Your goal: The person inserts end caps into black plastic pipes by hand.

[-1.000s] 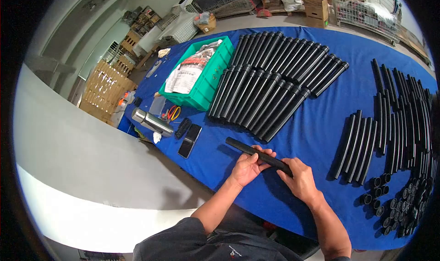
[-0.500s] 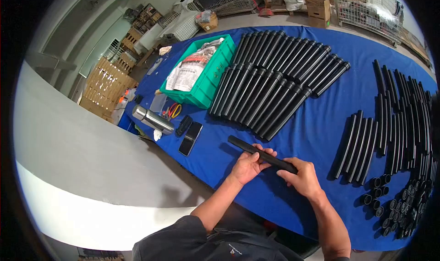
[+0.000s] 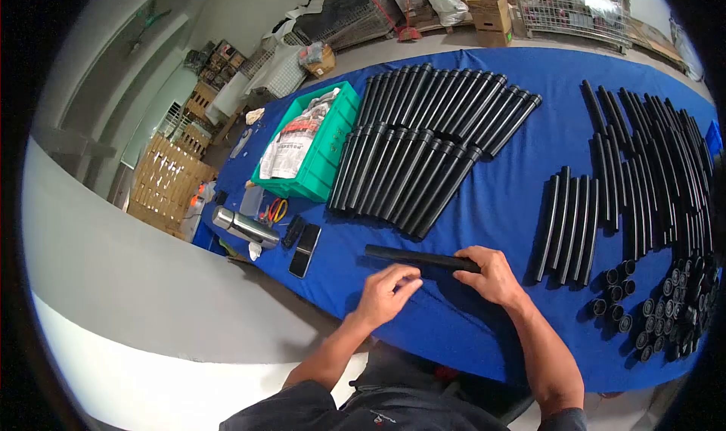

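Note:
A straight black tube (image 3: 420,258) is held level above the blue cloth, its free end pointing left. My right hand (image 3: 488,276) is closed around its right end, which the palm hides. My left hand (image 3: 388,295) is off the tube, just below its left half. Its thumb and fingertips come together in a pinch, and whether anything small is between them I cannot make out. Beyond the tube lie two rows of black tubes with collars at their upper ends (image 3: 408,178).
A green crate (image 3: 344,128) with newspaper stands at the upper left. Near it lie a steel flask (image 3: 246,227), scissors (image 3: 278,210) and a phone (image 3: 304,251). To the right are thinner black tubes (image 3: 567,227) and several black ring-shaped caps (image 3: 600,307).
My left hand has let go of the tube and moved left and down. The tube has turned closer to level, still in my right hand. The whole view has shifted slightly.

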{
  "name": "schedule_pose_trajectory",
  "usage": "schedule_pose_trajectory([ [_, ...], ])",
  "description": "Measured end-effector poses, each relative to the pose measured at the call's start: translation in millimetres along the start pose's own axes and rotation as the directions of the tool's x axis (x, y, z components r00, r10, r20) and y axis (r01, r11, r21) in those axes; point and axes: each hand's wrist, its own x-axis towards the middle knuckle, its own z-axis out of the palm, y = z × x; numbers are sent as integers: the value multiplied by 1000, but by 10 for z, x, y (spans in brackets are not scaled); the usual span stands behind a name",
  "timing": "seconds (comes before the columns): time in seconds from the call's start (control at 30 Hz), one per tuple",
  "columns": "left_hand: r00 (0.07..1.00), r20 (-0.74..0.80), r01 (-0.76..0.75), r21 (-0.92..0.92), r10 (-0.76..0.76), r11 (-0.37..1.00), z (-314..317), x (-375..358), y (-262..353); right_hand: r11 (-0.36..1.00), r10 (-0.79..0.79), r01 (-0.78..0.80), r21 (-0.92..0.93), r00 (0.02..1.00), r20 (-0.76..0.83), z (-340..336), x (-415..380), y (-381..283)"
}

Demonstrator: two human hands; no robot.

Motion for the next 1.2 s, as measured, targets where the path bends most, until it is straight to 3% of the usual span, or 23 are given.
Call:
schedule_pose_trajectory([
  [0.03, 957, -43, -254, 346, 286, 903, -79, 66, 88, 1000, 12, -12, 5, 999, 31, -18, 8, -11],
  [0.07, 908, -44, -347, 476, 417, 808, -134, 175, 244, 999, 9, -12, 41, 999, 51, -29, 11, -27],
  [0.13, 936, 67, -333, 495, 347, 803, -159, 240, 281, 994, 0, -10, 110, 996, 91, -50, 10, -56],
  [0.23, 953, 158, -303, 437, 259, 847, -181, 300, 161, 986, -164, 162, 32, 982, 91, -32, 25, 86],
  [0.3, 963, 163, -264, 402, 215, 877, -232, 393, 126, 983, -180, 180, -17, 966, -185, 40, 18, 56],
  [0.33, 968, 81, -250, 381, 238, 890, -255, 484, 97, 982, -190, 186, -43, 929, -317, 56, 18, 29],
  [0.43, 973, -170, -67, 447, 158, 892, -294, 888, -12, 996, -39, 63, 66, 946, -322, 105, 43, 175],
  [0.5, 963, -215, -21, 550, 165, 835, -270, 1224, -131, 999, -37, 41, 12, 965, -259, 117, 31, 160],
  [0.63, 963, -198, -3, 669, 182, 743, -154, 1780, -295, 999, -47, 49, 3, 971, -233, 124, 12, 209],
  [0.77, 979, -185, 79, 731, 85, 678, -81, 2052, -376, 998, -60, 62, 3, 969, -241, 123, 8, 191],
  [1.2, 986, -154, 74, 759, 68, 647, -52, 2113, -357, 997, -71, 62, -44, 964, -255, 143, 19, 183],
])
